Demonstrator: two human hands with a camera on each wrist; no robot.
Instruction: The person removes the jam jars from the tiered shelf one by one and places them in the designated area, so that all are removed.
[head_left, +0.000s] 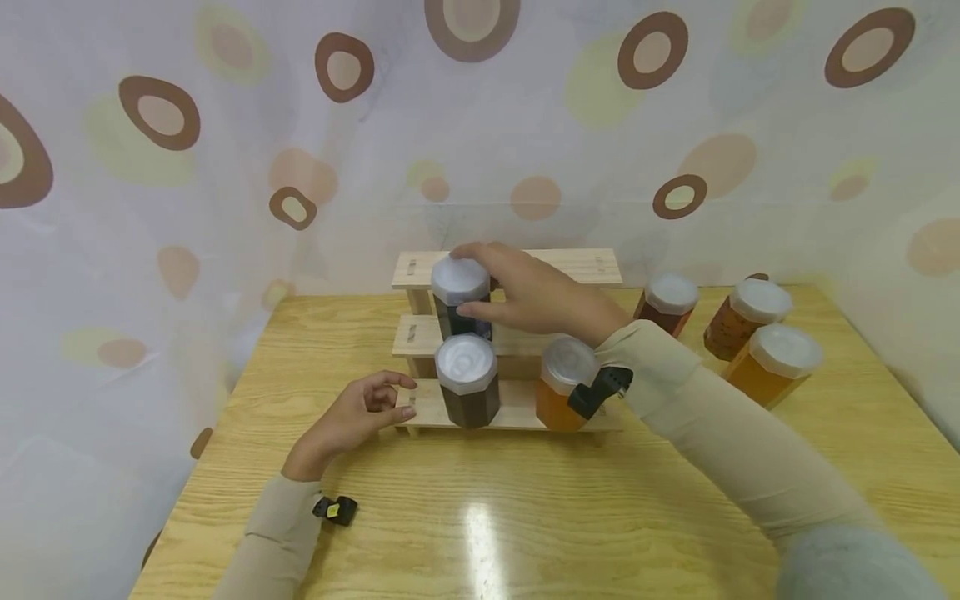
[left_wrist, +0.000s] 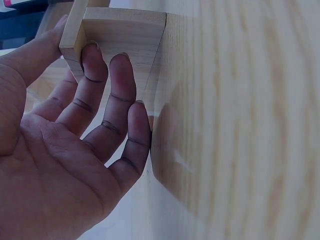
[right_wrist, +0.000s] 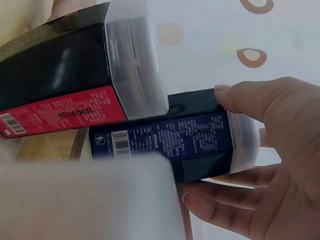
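My right hand grips a dark jar near its whitish lid, above the middle tier of a wooden stepped rack; its base is hidden behind another jar. In the right wrist view this jar has a blue label, with thumb and fingers on opposite sides. A second dark jar, red-labelled in the right wrist view, stands in front on the lowest tier. To its right is an amber jar. My left hand, fingers loosely bent, is at the lowest tier's left end; whether it touches is unclear.
Right of the rack stand a dark red jar, a reddish patterned jar and an amber jar, all with whitish lids. Everything is on a wooden table. A patterned curtain hangs behind.
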